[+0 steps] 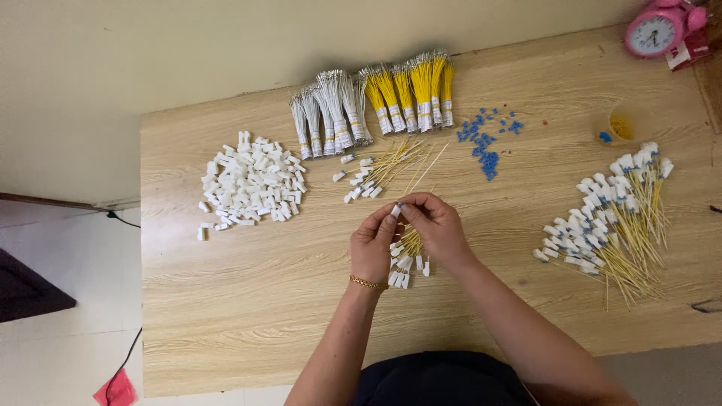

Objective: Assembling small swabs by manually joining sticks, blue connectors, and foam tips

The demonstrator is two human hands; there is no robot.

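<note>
White plastic is what I see pinched at the centre: my left hand (374, 248) and right hand (436, 225) meet fingertip to fingertip over a small white connector (395, 210), both clamped on it, just above the middle of the bench (248, 316). The left hand, with a gold bracelet (368, 283) at the wrist, also grips a small bunch of yellow wires (407, 252) whose white ends hang toward me, probably gathered there so the pieces stay together.

Just beyond the hands lie loose yellow wires with white ends (376, 171), close enough to pick from. Farther left sits a heap of white connectors (252, 186). Along the far edge stand bundles of white wires (329, 113) and bundles of yellow wires (412, 90), each bound with a pale band near one end; I cannot make out anything on the bands. Right of them is a scatter of small blue pieces (483, 140), then a clear cup (618, 125). On the right spreads a fan of yellow wires with white and blue ends (609, 222), laid well apart from the loose stock. A pink clock (656, 28) stands in the far right corner.
</note>
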